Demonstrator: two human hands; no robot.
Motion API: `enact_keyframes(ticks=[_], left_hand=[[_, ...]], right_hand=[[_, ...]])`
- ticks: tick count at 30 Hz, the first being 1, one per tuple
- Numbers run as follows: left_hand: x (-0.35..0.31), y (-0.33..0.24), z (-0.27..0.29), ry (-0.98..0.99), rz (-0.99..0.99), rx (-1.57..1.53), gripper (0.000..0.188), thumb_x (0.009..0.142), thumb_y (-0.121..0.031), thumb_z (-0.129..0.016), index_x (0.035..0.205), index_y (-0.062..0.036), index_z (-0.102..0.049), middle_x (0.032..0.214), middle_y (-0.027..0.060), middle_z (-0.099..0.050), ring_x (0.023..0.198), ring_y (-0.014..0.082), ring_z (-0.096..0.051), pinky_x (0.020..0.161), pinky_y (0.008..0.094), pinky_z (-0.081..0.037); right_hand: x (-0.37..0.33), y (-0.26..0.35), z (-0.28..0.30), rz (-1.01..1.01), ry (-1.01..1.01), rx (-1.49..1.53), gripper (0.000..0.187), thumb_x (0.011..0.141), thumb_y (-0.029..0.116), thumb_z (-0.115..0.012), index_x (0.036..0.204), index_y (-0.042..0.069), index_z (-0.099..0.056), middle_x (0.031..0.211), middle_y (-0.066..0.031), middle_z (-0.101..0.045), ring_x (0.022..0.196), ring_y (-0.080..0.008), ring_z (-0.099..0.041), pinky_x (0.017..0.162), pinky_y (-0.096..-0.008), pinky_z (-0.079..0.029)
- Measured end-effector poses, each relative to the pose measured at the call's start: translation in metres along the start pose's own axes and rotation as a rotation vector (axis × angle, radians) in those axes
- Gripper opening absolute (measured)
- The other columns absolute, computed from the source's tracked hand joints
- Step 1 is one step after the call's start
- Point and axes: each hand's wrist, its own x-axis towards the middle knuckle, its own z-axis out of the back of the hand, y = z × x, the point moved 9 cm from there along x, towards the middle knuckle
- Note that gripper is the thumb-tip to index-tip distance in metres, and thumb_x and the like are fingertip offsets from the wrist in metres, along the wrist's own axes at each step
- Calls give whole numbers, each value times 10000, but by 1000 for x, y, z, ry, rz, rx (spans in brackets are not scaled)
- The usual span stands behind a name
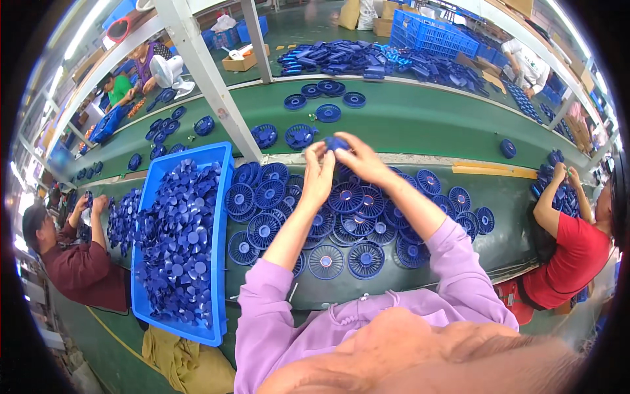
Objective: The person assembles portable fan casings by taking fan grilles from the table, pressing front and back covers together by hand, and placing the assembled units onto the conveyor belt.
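Note:
Both hands meet above the far edge of my bench, holding a small dark blue plastic part (336,142) between their fingers. My left hand (319,172) is closed on its near left side. From the right, my right hand (359,160) grips the same part, its fingers partly covering it. Its exact shape is hidden by the fingers. Below my hands and forearms, round blue slotted fan grilles (366,259) lie in overlapping heaps on the dark green bench. A light blue tray (222,243) to the left holds a pile of small blue fan blades (177,243).
Beyond the bench runs a green conveyor belt (407,125) carrying scattered round blue parts. A white post (213,85) rises at its near edge. Co-workers sit left (82,262) and right (567,256). Across the belt are a heap of blue parts (348,59) and a blue crate (430,36).

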Motion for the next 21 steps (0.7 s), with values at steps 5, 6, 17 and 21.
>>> enact_keyframes(ticks=[5,6,17,21], left_hand=[[28,10,5,229,-116,410,332,850,-200,-595,1136,-37,-559,1124,189,-594,1071,365,-552,925,423,-429],[33,17,29,186,-132,489,323,839,-166,-595,1131,-33,-562,1108,188,-597,1067,367,-552,928,428,-429],[139,103,-2,260,-68,1008,501,853,-127,-580,1320,-5,-445,1284,216,-523,1225,402,-459,1024,465,-392],[138,98,-18,329,-55,1272,314,845,-198,-628,1150,-123,-609,1199,154,-594,1101,348,-558,880,466,-466]], right_hand=[[18,-120,157,-225,-247,-811,675,759,480,-700,1264,61,-543,1188,-234,-570,1110,-387,-542,950,-452,-451],[18,-117,152,-374,-230,-987,629,755,420,-711,1257,77,-552,1238,-227,-539,1152,-389,-508,974,-443,-437],[138,-153,31,32,54,-751,666,736,333,-742,1311,93,-504,1424,-257,-361,1314,-410,-358,1094,-444,-322],[146,-171,22,-37,79,-814,577,720,330,-758,1181,48,-554,1299,-215,-493,1211,-381,-461,979,-471,-424]])
